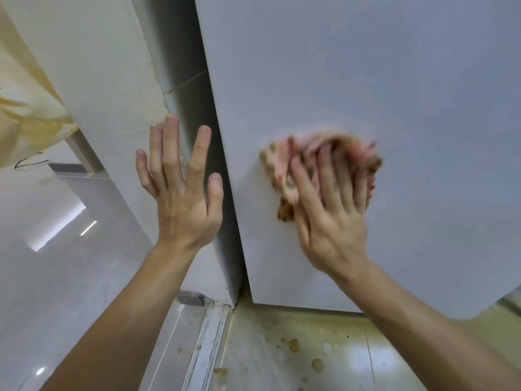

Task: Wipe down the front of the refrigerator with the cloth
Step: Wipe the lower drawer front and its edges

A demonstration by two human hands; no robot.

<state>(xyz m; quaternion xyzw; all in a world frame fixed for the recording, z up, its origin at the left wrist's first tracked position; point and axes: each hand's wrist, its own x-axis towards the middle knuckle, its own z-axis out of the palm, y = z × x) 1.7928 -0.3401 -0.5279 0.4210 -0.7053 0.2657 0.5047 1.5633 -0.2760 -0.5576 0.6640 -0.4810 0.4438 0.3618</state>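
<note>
- The cloth (284,165), pinkish and bunched, is pressed against the refrigerator front (380,80) in its lower left part, near the door's left edge and well above its bottom edge.
- The cloth is covered by the right hand (332,221). Its fingers (328,176) are laid out nearly straight over the bundle, pointing up the door, so the cloth is pushed flat rather than clenched. Both are blurred, so it cannot be told whether the fingertips hook into the folds.
- The cloth's long axis runs roughly across the door. Part of it sticks out to the left of the fingers and under the thumb.
- The coming stroke is judged to turn on this: most of the bare door lies above and to the right of the cloth, while only a narrow strip is left between the cloth and the left edge.
- The left hand (180,198) is held released, with fingers spread and nothing in them. It is just left of the door's edge, with the thumb close to that edge, though contact cannot be confirmed. It is the farther hand from the cloth.
- A pale wall (98,80) stands close beside the refrigerator's left side, leaving a shadowed gap. Sweeps past that edge are judged to be limited by it.
- A curtain (25,114) hangs at far left.
- Below, the tiled floor (253,334) is marked with brown stains (317,364).
- Nothing is seen on the door in the cloth's way.
</note>
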